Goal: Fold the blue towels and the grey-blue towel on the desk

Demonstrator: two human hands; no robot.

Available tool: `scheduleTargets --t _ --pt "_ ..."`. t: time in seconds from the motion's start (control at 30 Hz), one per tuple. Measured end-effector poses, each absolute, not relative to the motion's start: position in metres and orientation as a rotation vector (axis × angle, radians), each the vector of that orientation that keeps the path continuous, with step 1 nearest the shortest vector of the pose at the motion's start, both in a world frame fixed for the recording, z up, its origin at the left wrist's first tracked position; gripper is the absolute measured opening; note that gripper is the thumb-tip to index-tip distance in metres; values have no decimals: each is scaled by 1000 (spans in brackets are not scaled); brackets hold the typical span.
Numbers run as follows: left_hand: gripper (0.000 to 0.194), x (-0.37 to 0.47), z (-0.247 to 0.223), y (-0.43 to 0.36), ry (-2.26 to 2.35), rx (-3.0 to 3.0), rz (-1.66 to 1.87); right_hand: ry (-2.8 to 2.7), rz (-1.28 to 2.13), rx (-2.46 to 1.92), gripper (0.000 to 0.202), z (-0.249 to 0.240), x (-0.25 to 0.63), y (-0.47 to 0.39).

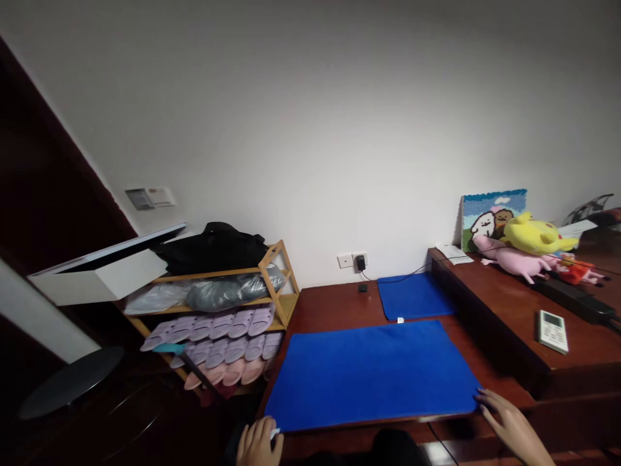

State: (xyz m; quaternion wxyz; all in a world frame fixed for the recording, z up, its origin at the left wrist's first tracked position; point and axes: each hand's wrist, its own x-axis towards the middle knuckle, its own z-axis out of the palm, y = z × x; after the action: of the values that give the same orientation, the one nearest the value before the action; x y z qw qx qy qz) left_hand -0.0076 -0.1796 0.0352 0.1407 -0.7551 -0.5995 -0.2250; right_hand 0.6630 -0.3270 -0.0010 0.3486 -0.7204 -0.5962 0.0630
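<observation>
A large blue cloth [373, 375] lies spread flat on the reddish-brown desk [334, 307]. My left hand [257, 443] rests at its near left corner, fingers bent and side by side, the thumb apart. A small white tag [275, 432] shows between that thumb and the forefinger. At the near right corner is my right hand [509, 424], its fingers stretched onto the cloth's edge and the thumb apart. Behind lies a smaller blue cloth [412, 294], which has a white tag at its front edge.
On the raised right section sit plush toys [533, 236], a white remote [552, 330] and a picture [492, 217]. A black plug [360, 262] with a cable is in the wall socket. A shoe rack [274, 272] with slippers and a black bag stands left, near a round stool [72, 382].
</observation>
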Motion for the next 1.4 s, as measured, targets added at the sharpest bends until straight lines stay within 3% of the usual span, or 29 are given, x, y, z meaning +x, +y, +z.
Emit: scheduleTargets --t 0.23,0.43,0.6,0.8,1.07,1.4 --pt "33 -8 48 -157 -1734 -2200 -585 -1562 88 -1926 50 25 660 -287" --pt "41 32 65 -62 -1696 -2333 -667 -1721 124 -2018 61 47 637 -176" --pt "53 56 46 10 -1792 -2382 -479 -1777 218 -2269 62 24 630 -115" --pt "59 48 8 33 -1927 -2310 -377 -1707 103 -2409 67 -15 643 -107" --pt "55 60 34 30 -1958 -2279 -309 -1633 70 -2548 77 -2 646 -103" --pt "62 57 23 35 -2012 -2331 -226 -1581 197 -2616 77 -22 665 -109"
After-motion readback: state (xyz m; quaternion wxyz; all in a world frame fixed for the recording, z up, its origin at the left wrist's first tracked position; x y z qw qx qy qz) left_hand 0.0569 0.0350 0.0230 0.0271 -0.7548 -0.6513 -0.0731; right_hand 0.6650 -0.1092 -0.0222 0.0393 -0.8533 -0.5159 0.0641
